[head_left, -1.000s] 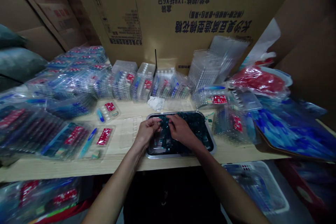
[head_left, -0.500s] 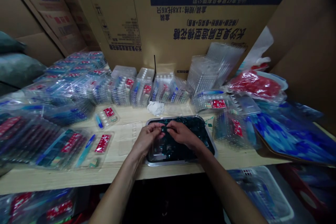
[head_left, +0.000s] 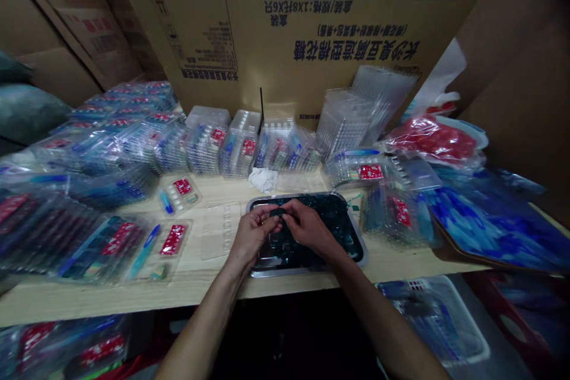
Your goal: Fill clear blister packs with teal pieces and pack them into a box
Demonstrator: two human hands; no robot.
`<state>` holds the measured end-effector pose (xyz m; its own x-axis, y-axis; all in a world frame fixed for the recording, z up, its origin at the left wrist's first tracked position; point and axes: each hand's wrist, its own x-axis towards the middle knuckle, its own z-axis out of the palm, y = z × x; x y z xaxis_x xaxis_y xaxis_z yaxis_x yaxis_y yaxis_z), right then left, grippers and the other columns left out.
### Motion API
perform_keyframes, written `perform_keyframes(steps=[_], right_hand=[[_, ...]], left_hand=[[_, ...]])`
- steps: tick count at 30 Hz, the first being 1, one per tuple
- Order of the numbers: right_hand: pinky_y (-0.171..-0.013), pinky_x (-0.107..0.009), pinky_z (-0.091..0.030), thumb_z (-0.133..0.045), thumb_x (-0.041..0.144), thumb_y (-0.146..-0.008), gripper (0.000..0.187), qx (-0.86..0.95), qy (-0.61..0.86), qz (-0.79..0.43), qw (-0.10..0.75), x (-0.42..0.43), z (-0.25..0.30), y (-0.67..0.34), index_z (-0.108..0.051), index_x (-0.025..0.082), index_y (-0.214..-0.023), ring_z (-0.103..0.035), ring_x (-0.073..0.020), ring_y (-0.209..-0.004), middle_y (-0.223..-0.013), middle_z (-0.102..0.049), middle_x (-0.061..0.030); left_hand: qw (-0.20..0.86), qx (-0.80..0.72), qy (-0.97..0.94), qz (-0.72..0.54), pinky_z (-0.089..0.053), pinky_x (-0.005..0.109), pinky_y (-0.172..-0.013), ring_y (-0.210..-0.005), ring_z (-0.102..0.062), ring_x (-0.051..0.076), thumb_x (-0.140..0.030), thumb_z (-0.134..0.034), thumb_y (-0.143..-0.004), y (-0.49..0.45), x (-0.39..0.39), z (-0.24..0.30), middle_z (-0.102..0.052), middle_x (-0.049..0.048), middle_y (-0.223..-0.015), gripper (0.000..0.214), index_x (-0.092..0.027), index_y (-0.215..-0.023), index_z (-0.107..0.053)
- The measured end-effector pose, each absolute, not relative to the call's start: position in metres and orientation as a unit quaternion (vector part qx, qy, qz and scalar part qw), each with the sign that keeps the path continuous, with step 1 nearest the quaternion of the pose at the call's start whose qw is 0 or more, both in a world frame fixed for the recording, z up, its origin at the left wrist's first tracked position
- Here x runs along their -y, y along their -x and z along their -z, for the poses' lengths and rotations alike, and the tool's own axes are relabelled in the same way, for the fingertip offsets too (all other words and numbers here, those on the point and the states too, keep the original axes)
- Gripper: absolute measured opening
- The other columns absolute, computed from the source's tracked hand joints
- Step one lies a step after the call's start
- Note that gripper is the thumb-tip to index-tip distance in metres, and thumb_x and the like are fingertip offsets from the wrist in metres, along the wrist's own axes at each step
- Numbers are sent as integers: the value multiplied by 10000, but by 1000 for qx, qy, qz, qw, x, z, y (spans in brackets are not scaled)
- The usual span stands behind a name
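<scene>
Left hand [head_left: 253,234] and right hand [head_left: 307,227] meet, curled nearly closed, together pinching one small dark green piece [head_left: 276,212] just above a steel tray [head_left: 307,272] heaped with similar pieces [head_left: 332,211] on the tabletop [head_left: 196,285].

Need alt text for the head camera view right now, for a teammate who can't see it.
The left hand and right hand pinch a small dark green piece above a metal tray of similar pieces. Clear plastic packs with red labels crowd the wooden table on both sides, before a large cardboard box.
</scene>
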<state>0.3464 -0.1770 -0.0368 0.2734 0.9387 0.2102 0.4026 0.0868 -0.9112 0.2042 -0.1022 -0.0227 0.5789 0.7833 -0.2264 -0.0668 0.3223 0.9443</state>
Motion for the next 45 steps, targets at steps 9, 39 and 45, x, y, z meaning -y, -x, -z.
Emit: perform_keyframes(steps=[9, 39, 45], right_hand=[[-681, -279, -408, -441, 265, -890, 146, 540, 663, -224, 468, 179, 37, -332, -573, 202, -888, -561, -165, -706, -776, -614, -23], [-883, -406, -336, -495, 152, -923, 261, 709, 697, -59, 93, 200, 7, -309, -601, 104, -1156, -529, -302, -1026, -1111, -627, -152], [-853, -361, -341, -475, 120, -907, 197, 710, 686, -108, 116, 200, 16, -309, -635, 137, -1020, -567, -248, -960, -1032, -657, -105]], left_hand=[[520, -361, -709, -310, -429, 223, -624, -690, -566, 127, -283, -650, -770, -200, 110, 31, -676, 16, -835, 332, -168, -1076, -713], [597, -409, -625, -294, -422, 228, -575, -554, -554, 121, -146, -666, -673, -180, 118, 38, -593, -67, -621, 562, -123, -1220, -539], [430, -444, -757, -209, -435, 276, -672, -670, -611, 175, -30, -574, -705, -178, 125, 29, -640, -19, -726, 637, -142, -1329, -516]])
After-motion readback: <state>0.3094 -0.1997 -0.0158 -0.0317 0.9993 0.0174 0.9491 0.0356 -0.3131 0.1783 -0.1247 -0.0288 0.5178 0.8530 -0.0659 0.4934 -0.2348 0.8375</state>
